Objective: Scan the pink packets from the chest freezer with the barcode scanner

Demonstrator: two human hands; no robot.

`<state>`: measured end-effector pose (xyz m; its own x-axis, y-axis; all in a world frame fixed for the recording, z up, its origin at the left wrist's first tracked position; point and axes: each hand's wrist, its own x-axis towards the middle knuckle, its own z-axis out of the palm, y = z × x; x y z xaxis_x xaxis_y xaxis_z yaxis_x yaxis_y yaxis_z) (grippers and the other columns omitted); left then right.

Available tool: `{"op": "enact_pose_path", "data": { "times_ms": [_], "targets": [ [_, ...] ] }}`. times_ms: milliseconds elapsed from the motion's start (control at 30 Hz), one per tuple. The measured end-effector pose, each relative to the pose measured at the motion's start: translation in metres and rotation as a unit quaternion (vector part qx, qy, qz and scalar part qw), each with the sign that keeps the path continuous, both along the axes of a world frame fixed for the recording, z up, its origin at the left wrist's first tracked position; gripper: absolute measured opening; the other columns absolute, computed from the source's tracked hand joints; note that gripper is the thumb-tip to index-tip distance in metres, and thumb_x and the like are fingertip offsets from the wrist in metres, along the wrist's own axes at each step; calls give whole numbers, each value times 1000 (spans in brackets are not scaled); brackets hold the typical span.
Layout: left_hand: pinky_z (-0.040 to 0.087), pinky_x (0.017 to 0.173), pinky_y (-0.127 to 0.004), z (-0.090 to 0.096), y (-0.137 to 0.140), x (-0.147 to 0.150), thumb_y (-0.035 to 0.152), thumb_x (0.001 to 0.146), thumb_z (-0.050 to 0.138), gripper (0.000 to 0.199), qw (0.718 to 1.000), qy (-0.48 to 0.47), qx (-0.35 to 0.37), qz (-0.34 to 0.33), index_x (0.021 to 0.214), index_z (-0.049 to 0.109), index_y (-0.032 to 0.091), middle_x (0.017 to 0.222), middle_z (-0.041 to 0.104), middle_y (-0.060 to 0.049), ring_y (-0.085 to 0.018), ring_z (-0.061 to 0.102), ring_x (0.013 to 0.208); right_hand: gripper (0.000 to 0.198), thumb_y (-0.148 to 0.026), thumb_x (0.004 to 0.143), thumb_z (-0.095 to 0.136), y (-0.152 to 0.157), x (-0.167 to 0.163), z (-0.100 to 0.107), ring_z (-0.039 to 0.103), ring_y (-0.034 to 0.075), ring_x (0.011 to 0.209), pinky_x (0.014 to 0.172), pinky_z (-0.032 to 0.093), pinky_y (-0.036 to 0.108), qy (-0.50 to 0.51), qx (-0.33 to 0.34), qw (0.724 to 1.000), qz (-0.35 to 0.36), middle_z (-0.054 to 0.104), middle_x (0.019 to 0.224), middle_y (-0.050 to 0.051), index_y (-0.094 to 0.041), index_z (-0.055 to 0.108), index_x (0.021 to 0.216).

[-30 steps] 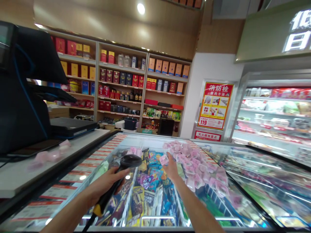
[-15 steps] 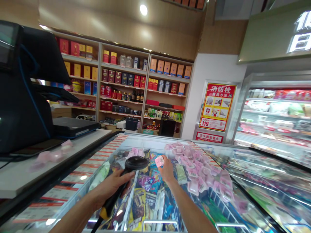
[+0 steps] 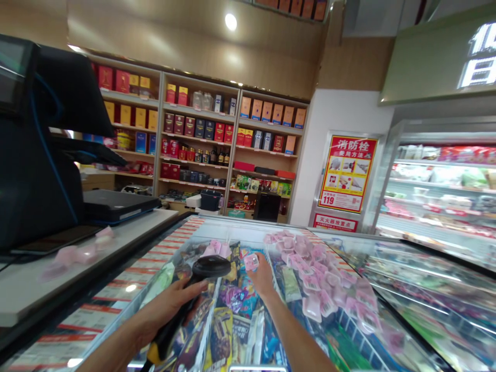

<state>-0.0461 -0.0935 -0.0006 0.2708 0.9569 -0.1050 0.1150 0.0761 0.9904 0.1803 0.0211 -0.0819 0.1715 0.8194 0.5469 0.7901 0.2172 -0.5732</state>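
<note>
My left hand is wrapped round the handle of a black barcode scanner, whose head points away to the right. Between the fingers of my right hand is a small pink cup with a barcode label, held up over the chest freezer. Many similar pink cups lie heaped on the freezer's glass to the right of my right hand. A few more pink cups sit beyond the scanner. Below both hands, colourful ice cream packets show inside the freezer.
On the left, a counter carries a cash register and several pink pieces. Price labels line the freezer's left edge. Shelves of boxes stand behind, and a lit refrigerated display is at right.
My left hand and the scanner have shifted slightly left and down. My right hand has moved a little left with the cup, turning its label. The view has tilted slightly.
</note>
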Motion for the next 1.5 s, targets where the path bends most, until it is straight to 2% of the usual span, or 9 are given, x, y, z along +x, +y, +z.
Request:
{"op": "enact_pose_path", "data": {
  "times_ms": [233, 467, 567, 700, 800, 867, 1033, 1300, 1500],
  "targets": [
    [29, 43, -21, -2, 8, -14, 62, 60, 52, 46, 999, 38, 3, 35, 49, 46, 18, 38, 45, 4, -8, 38, 38, 44, -26, 68, 55, 10, -15, 9, 52, 26, 102, 84, 38, 37, -41, -93, 993, -65, 59, 106, 13, -13, 52, 110],
    [29, 42, -21, -5, 8, -10, 64, 57, 53, 48, 998, 30, -5, 57, 44, 45, 18, 35, 44, 4, -8, 37, 36, 51, -27, 69, 56, 21, -56, 18, 50, 25, 107, 94, 29, 41, -56, -140, 988, -40, 58, 112, 11, -14, 48, 117],
    [30, 43, -21, -2, 7, -8, 64, 58, 51, 49, 998, 40, -1, 44, 44, 45, 18, 35, 44, 3, -8, 37, 37, 60, -31, 66, 59, 19, -57, 19, 47, 27, 109, 93, 29, 44, -82, -137, 987, -15, 57, 115, 10, -16, 43, 121],
    [29, 42, -20, 0, 6, 0, 62, 58, 54, 45, 999, 38, -11, 38, 51, 48, 18, 40, 45, 4, -8, 38, 39, 62, -38, 66, 57, 9, -20, 26, 45, 26, 110, 89, 34, 41, -130, -120, 984, -21, 53, 118, 8, -19, 42, 123],
    [31, 41, -19, 0, 6, 9, 61, 58, 55, 45, 998, 32, -18, 42, 51, 46, 18, 41, 46, 5, -7, 38, 39, 45, -35, 72, 50, -3, 31, 38, 46, 22, 109, 87, 36, 35, -202, -117, 964, -128, 54, 117, 6, -23, 49, 116],
    [32, 41, -19, 0, 6, 14, 59, 57, 57, 43, 998, 30, -24, 42, 53, 45, 18, 41, 46, 5, -7, 39, 39, 42, -30, 73, 49, -12, 67, 46, 45, 24, 110, 87, 35, 36, -212, -124, 952, -183, 54, 115, 11, -19, 50, 114],
    [33, 40, -19, 3, 5, 21, 56, 57, 58, 40, 998, 26, -24, 56, 56, 47, 18, 43, 48, 5, -7, 41, 39, 32, -27, 67, 54, -28, 124, 56, 53, 30, 97, 79, 39, 42, -210, -178, 929, -245, 62, 98, 14, -14, 59, 97],
    [35, 40, -19, 3, 11, 15, 55, 55, 62, 40, 998, -1, -41, 56, 60, 49, 17, 45, 50, 5, -7, 43, 40, 40, -23, 63, 56, -40, 135, 51, 50, 31, 101, 81, 35, 47, -221, -184, 931, -227, 62, 98, 14, -17, 56, 102],
    [32, 39, -19, 2, 11, 17, 55, 59, 59, 40, 998, -3, -24, 62, 58, 47, 17, 43, 50, 4, -7, 42, 38, 48, -21, 67, 51, -42, 120, 52, 51, 26, 102, 79, 39, 39, -203, -160, 946, -197, 56, 109, 13, -18, 45, 115]
  ]
}}
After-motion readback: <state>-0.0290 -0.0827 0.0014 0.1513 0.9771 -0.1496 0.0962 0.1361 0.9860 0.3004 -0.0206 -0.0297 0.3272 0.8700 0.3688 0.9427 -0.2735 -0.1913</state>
